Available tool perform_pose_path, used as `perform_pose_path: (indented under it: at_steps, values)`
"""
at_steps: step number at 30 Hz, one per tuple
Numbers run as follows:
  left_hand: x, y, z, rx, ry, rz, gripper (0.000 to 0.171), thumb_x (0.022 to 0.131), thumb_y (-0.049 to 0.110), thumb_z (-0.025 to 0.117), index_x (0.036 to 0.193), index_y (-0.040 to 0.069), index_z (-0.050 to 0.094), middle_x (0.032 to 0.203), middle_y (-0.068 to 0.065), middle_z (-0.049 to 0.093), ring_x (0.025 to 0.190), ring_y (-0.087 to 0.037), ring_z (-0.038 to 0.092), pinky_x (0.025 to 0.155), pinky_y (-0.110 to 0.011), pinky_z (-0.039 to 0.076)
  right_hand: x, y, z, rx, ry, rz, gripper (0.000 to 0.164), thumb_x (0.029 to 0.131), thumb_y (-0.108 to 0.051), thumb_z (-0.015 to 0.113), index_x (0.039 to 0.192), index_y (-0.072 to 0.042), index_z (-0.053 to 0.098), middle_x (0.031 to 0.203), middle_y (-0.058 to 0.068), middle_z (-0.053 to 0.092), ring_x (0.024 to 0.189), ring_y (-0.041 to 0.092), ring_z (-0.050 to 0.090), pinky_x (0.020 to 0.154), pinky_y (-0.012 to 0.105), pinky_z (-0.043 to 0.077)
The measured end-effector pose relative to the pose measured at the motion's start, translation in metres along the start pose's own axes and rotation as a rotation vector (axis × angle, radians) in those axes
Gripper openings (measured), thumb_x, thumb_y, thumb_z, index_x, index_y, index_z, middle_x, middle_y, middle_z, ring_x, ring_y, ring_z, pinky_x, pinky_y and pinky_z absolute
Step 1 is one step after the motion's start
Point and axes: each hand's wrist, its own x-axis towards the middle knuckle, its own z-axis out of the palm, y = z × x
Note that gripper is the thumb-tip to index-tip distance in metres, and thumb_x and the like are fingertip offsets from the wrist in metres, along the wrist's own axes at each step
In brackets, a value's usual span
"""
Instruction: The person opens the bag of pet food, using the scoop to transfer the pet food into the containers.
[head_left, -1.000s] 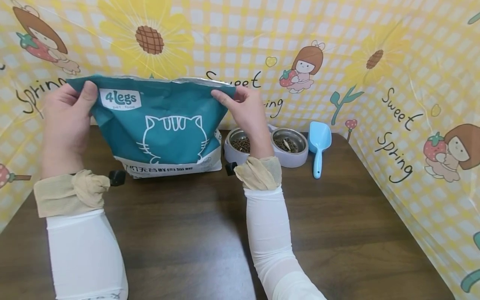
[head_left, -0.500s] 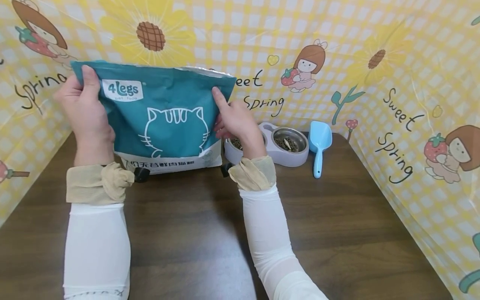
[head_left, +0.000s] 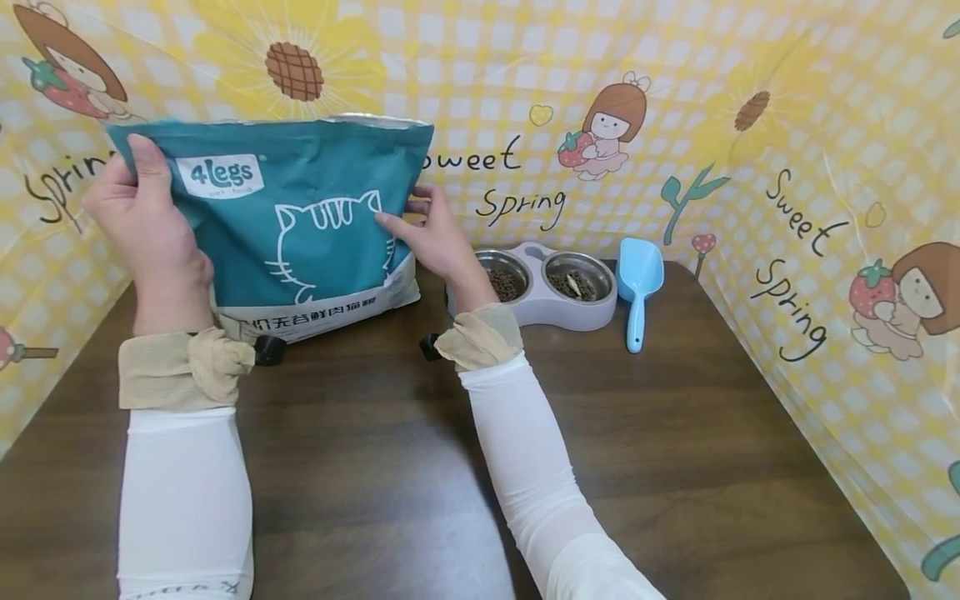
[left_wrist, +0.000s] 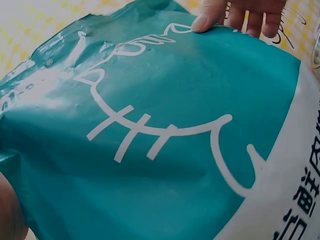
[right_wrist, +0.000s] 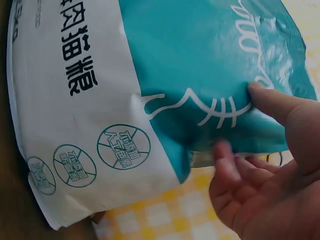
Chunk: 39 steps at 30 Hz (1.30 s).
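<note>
A teal and white pet food bag (head_left: 232, 250) with a white cat outline stands at the left of the head view, its base low at the tabletop. My left hand (head_left: 161, 225) grips its upper left corner, thumb on the front. At the bag's right side, my right hand (head_left: 442, 242) holds the edge lower down, thumb against the cat drawing. In the right wrist view the right hand (right_wrist: 300, 165) has its other fingers curled by the side fold. The silvery top rim (head_left: 375, 122) shows at the upper right; the bag's contents are hidden.
Behind the right forearm stands a lilac double feeder (head_left: 536, 312) with two metal bowls of brown kibble. To its right lies a light blue scoop (head_left: 639, 271). Yellow checked cloth (head_left: 465, 75) walls the dark wooden table (head_left: 675, 467) at the back and sides.
The bag has risen slightly, then shifted left and turned. My right hand has moved from the top right corner down the bag's side, while the left keeps its corner.
</note>
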Motion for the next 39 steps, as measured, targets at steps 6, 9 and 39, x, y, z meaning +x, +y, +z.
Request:
perform_pose_path:
  at_steps: [6, 9, 39]
  values:
    - [0.011, -0.007, -0.004, -0.014, -0.017, -0.031, 0.031, 0.104, 0.015, 0.069, 0.089, -0.011, 0.076, 0.076, -0.011, 0.077, 0.079, -0.019, 0.073, 0.076, -0.026, 0.048, 0.002, 0.005, 0.003, -0.058, 0.046, -0.055, 0.059, 0.102, -0.037, 0.077, 0.148, -0.011, 0.05, 0.126, 0.009, 0.064, 0.104, 0.02, 0.064, 0.089, 0.027, 0.055]
    - [0.014, -0.014, -0.004, -0.047, -0.03, -0.043, 0.03, 0.105, 0.014, 0.066, 0.094, -0.012, 0.076, 0.077, -0.012, 0.078, 0.076, -0.019, 0.074, 0.074, -0.026, 0.05, -0.002, 0.002, 0.001, -0.124, 0.05, -0.041, 0.056, 0.104, -0.038, 0.073, 0.147, -0.011, 0.05, 0.125, 0.009, 0.064, 0.106, 0.02, 0.064, 0.091, 0.031, 0.056]
    - [-0.008, -0.035, 0.017, 0.216, -0.106, -0.07, 0.031, 0.114, 0.024, 0.048, 0.093, 0.014, 0.069, 0.086, 0.003, 0.066, 0.09, -0.009, 0.061, 0.085, -0.022, 0.04, -0.011, 0.004, -0.043, -0.086, 0.196, -0.084, 0.035, 0.118, -0.033, 0.041, 0.109, -0.007, 0.063, 0.112, 0.013, 0.071, 0.079, 0.026, 0.069, 0.07, 0.028, 0.052]
